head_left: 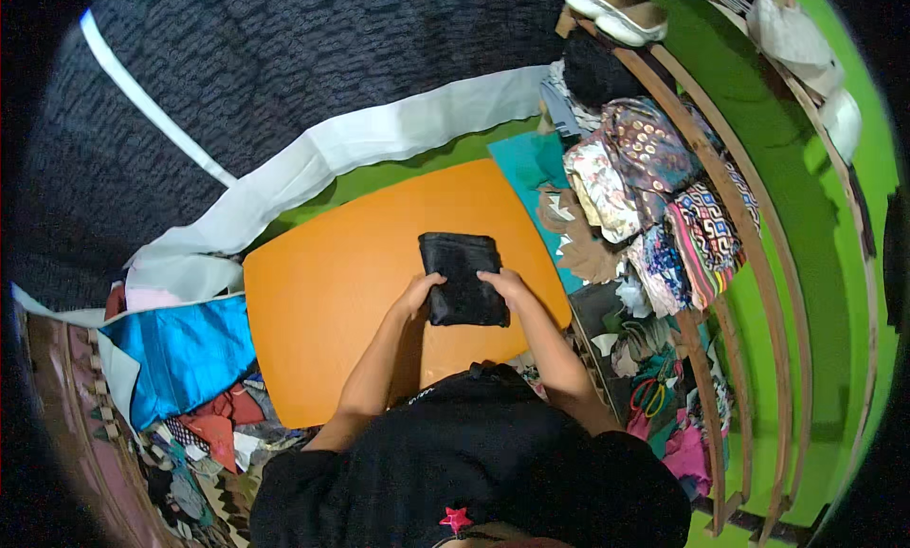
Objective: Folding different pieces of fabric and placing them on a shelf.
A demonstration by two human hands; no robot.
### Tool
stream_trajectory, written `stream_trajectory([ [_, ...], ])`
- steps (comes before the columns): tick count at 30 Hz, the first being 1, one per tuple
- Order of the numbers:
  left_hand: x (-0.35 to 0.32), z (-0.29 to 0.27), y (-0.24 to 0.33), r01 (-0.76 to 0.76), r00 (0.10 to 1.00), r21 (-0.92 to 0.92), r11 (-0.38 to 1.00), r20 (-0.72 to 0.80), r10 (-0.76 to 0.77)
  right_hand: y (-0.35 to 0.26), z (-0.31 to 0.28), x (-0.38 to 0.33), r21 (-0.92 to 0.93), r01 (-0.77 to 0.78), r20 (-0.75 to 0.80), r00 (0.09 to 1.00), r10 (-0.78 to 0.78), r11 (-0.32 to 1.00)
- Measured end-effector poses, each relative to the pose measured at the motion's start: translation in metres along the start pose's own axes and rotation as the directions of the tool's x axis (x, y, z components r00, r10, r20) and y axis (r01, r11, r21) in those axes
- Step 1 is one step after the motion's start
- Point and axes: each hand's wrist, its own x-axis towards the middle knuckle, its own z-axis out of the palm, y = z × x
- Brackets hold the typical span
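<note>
A flat black rectangular item, soft-looking like folded fabric or a pouch, is held over the orange tabletop. My left hand is closed on its left edge, thumb on top. On the opposite edge my right hand grips it the same way. The fingers beneath are hidden by the item. Whether it rests on the table or is lifted slightly, I cannot tell.
Folded patterned cloths are piled on a wooden rack at the right. Shiny blue fabric lies at the table's left, above mixed scraps. A dark curtain with a white lower band hangs behind. Green-handled scissors lie at lower right.
</note>
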Motion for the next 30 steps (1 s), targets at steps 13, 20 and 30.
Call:
stream_trajectory([
  [13, -0.018, 0.125, 0.058, 0.337, 0.76, -0.164, 0.927, 0.628, -0.165, 0.004, -0.095, -0.182, 0.942, 0.037, 0.003, 0.993, -0.117, 0.334],
  [20, 0.025, 0.248, 0.124, -0.73, 0.549, 0.374, 0.573, 0.82, 0.163, 0.028, -0.178, -0.231, 0.865, 0.495, -0.482, 0.864, -0.146, 0.078],
  [30, 0.035, 0.396, 0.19, -0.956, -0.142, 0.086, -0.279, 0.696, 0.704, 0.081, -0.236, -0.286, 0.66, 0.742, -0.739, 0.612, -0.282, -0.12],
])
